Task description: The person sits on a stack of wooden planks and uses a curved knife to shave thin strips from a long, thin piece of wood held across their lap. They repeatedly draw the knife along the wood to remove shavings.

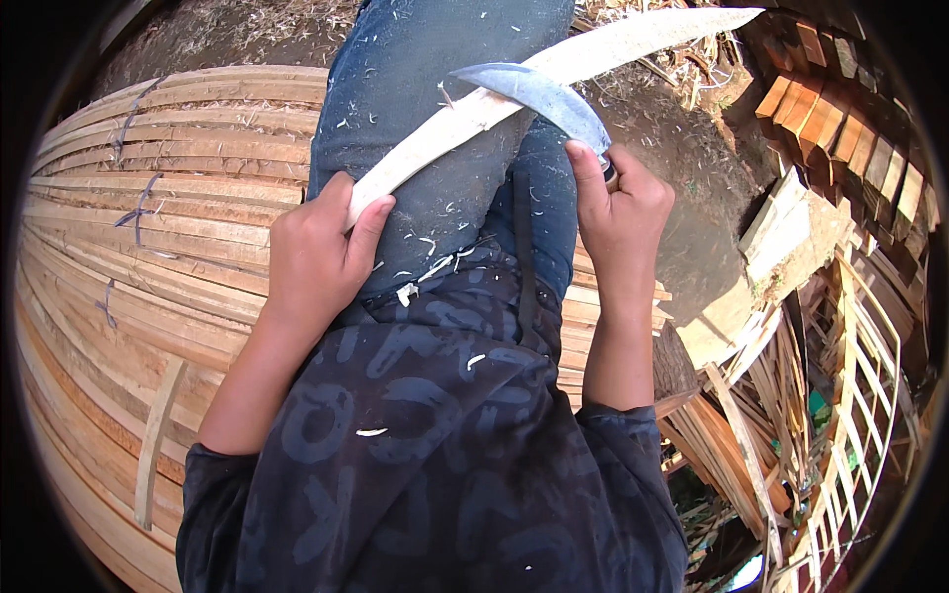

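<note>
Across my thigh lies a long, pale, curved piece of wood (435,136), tapering to a point at the far right. My left hand (321,242) is closed round its near end, thumb along the side. A curved sickle-like knife (554,99) with a grey blade is in my right hand (625,203), whose fingers wrap its mostly hidden handle. The blade crosses over the wood near its middle, its tip pointing left. A small splinter (447,96) stands up from the wood beside the blade tip.
Bundled wooden slats (148,247) tied with cord spread under and left of me. Stacked cut timber (840,124) stands at the far right. A slatted wooden frame (845,425) and loose strips lie at lower right. Shavings (435,272) dot my trousers (395,109) and shirt.
</note>
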The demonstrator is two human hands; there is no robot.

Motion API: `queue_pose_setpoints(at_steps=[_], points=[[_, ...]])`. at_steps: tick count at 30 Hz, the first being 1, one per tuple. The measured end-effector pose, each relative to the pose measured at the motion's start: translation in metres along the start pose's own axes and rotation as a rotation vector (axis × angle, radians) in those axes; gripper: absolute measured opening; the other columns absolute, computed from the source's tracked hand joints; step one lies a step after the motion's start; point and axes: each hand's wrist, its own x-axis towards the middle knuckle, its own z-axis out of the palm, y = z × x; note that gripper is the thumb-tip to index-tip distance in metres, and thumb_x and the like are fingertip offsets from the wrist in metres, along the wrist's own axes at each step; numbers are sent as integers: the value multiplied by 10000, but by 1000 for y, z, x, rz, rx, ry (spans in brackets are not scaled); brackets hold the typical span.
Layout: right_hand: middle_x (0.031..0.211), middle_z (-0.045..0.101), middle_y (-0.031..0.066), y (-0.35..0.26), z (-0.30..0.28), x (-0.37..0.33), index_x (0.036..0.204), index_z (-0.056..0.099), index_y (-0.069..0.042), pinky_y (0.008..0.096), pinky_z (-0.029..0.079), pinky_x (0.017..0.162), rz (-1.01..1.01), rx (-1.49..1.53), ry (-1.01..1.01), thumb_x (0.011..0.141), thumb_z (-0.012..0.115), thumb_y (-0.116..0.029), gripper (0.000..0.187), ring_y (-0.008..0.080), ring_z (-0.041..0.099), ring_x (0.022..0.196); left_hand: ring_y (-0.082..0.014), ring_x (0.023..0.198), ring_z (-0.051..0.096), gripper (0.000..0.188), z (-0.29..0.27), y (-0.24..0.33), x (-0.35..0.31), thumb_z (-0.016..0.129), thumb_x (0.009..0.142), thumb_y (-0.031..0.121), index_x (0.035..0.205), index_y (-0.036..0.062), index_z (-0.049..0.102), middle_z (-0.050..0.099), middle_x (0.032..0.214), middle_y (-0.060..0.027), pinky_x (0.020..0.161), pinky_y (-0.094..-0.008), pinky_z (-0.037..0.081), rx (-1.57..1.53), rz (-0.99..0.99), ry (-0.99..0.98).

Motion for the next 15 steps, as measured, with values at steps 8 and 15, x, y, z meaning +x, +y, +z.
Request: queue_pose_setpoints(at_steps=[8,15], points=[[487,464,174,5,4,0,613,529,15,367,371,426,9,60,12,817,704,-332,439,311,481,421,-337,448,535,372,2,2,1,584,899,327,705,27,478,482,488,-152,422,-386,392,17,-3,6],[469,470,154,10,1,3,636,565,15,353,371,420,14,27,2,819,701,-337,420,278,485,408,-340,442,531,377,-1,3,3,590,895,330,702,24,484,485,485,-151,421,-385,393,63,-18,-14]])
